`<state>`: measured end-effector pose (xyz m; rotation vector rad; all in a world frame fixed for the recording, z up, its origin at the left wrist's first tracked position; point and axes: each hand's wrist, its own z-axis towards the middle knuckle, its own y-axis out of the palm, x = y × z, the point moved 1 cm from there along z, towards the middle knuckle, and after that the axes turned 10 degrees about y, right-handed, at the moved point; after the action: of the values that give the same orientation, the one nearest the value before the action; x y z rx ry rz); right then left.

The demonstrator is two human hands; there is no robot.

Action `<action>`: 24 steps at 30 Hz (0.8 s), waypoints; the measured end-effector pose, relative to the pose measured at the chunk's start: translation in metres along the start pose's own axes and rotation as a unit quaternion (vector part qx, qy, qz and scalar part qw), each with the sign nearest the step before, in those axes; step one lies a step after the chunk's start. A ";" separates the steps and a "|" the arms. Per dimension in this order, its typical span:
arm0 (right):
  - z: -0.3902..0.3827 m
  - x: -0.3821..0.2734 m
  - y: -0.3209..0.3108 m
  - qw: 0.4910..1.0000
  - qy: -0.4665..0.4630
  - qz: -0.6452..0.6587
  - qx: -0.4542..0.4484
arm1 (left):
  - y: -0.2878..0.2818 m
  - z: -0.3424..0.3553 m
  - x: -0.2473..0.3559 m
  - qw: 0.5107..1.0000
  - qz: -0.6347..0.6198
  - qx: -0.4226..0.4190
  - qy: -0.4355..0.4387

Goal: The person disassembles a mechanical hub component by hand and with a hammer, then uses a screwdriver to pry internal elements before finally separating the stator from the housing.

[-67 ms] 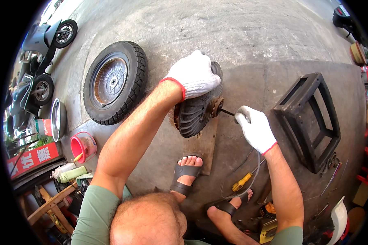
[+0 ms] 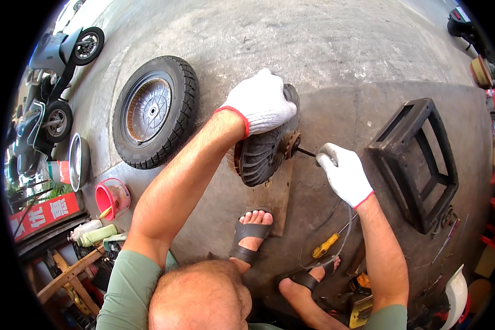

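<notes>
two tyres sit on the concrete floor [image 2: 324, 38]: a big wheel [image 2: 154, 111] lying flat at the left, and a smaller upright tyre [image 2: 261, 154] standing on a board before the sandalled feet. left hand [image 2: 261, 104], gloved, clamps over its top. right hand [image 2: 341, 170] closes tight around a thin tool [image 2: 307, 153] poked at the hub.

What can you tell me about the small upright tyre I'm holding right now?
The small tyre is black rubber with grooved tread, standing on edge on a flat rusty-brown plate on the concrete. A rusty hub with a short axle stub faces the person's right. The gloved left hand presses down on its top; the gloved right hand holds a thin dark tool to the axle end. Its far side is hidden.
</notes>
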<state>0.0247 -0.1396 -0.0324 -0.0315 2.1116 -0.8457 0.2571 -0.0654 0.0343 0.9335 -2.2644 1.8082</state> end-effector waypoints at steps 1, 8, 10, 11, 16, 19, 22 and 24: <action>0.000 0.000 -0.002 1.000 -0.009 -0.009 -0.002 | 0.001 0.000 0.000 1.000 0.000 0.004 -0.004; -0.017 0.046 -0.014 0.992 0.095 0.072 0.036 | 0.005 -0.005 -0.001 1.000 -0.008 0.019 0.002; -0.030 0.079 -0.013 0.989 0.118 -0.045 0.075 | 0.005 -0.007 0.000 1.000 -0.008 0.018 0.000; -0.040 0.097 -0.008 0.986 0.124 -0.070 0.092 | 0.005 -0.008 0.000 1.000 -0.006 0.015 -0.003; -0.086 0.170 0.003 0.945 0.192 -0.261 0.046 | 0.006 -0.009 -0.001 1.000 -0.010 0.011 0.000; -0.097 0.162 -0.007 0.963 0.149 -0.217 0.059 | 0.007 -0.011 -0.001 1.000 -0.013 0.022 0.003; -0.085 0.112 -0.016 0.982 0.102 -0.082 0.134 | 0.007 -0.011 0.001 1.000 -0.010 0.022 0.003; -0.066 0.067 -0.010 0.985 0.094 0.085 0.119 | 0.006 -0.012 0.002 1.000 -0.008 0.013 -0.001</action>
<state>-0.0685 -0.1308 -0.0458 0.3611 2.1347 -1.0236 0.2489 -0.0550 0.0338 0.9559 -2.2336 1.8349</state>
